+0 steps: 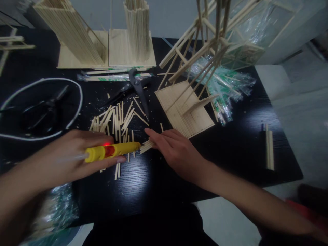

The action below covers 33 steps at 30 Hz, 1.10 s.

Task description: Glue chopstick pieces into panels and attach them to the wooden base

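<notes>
Black wood-grained table (164, 186), lit dimly, with a pale patch of glare near its front; I list its contents from the near edge outward. Clear plastic packaging (64, 201), crumpled, at the near left corner, partly behind the forearm. Left hand (77, 155): fingers closed around a yellow glue gun (125, 149), red light glowing, translucent rod at the rear, nozzle pointing right. Right hand (176, 153): thumb and fingers pinching a small bundle of sticks (146, 147), held over the table's middle, ends toward the nozzle; whether nozzle and wood touch, I cannot tell. Short stack of sticks (270, 150), lying near the right edge, well apart from both hands. Loose cut sticks (116, 119), many, scattered under and beyond the glue gun. White cable (82, 98), looped at left around dark items that I cannot make out. Black cutters (136, 83), lying spread beyond the loose sticks. Square wooden base (179, 106), carrying an open stick framework (202, 59) that rises at right. Plastic-wrapped sticks (225, 85), heaped behind it. Slim wrapped packets (118, 77), laid crosswise. Farthest: two boards, one bearing a leaning stick column (74, 36), its neighbour an upright stick column (138, 36), before a grey wall (171, 17).
</notes>
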Each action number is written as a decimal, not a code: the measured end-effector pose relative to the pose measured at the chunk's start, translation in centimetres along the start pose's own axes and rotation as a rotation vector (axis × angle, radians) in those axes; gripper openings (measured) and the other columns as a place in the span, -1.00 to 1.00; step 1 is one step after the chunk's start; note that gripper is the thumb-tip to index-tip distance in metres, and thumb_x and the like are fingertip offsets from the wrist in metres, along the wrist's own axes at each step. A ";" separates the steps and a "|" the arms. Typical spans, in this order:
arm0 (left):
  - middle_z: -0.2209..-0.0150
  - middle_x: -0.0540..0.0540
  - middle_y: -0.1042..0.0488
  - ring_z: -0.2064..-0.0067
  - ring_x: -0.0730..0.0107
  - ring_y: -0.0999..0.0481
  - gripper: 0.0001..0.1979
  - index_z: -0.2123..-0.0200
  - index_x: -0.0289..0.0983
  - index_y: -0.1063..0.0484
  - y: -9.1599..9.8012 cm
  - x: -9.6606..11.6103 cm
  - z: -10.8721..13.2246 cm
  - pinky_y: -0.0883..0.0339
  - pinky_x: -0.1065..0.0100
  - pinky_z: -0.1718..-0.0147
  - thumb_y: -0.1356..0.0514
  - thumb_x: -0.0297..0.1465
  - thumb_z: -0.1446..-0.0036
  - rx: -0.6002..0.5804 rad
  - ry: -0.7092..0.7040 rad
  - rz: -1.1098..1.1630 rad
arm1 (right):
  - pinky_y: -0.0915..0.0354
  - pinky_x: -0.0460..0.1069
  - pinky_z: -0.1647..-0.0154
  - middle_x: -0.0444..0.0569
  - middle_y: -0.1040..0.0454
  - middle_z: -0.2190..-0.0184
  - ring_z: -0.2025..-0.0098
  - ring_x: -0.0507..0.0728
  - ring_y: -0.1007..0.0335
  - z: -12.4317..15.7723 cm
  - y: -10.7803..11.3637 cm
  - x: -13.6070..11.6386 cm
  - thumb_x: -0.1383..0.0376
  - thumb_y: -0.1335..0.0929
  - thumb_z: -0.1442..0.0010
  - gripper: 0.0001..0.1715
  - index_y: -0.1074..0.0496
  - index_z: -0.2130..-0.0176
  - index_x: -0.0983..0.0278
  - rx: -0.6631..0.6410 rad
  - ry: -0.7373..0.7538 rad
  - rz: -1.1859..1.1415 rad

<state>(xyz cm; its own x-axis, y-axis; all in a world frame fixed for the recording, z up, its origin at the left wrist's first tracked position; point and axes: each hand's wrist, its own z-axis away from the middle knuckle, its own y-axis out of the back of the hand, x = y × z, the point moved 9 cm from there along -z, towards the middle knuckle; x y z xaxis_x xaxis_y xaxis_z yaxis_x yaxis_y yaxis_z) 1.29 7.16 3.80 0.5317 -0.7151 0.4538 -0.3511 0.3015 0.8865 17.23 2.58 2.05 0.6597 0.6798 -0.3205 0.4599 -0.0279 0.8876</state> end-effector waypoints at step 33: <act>0.48 0.07 -0.47 0.55 0.45 -0.44 -0.74 0.35 -0.09 -0.46 0.9 -0.1 -0.1 -0.31 0.38 0.59 -0.21 -0.12 -0.36 0.052 0.009 0.167 | -0.43 0.17 -0.16 0.03 -0.62 -0.01 -0.09 0.19 -0.50 0.2 -0.2 3.2 0.38 -0.40 -0.39 -0.46 -0.29 -0.30 0.27 -0.017 -0.115 -0.315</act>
<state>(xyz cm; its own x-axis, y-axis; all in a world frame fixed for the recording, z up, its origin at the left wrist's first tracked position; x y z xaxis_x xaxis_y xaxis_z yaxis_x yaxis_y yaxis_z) 1.01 7.53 4.55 0.4698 -0.6518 0.5954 -0.4744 0.3824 0.7929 19.33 4.59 0.79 0.5496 0.5661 -0.6144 0.6428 0.1832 0.7438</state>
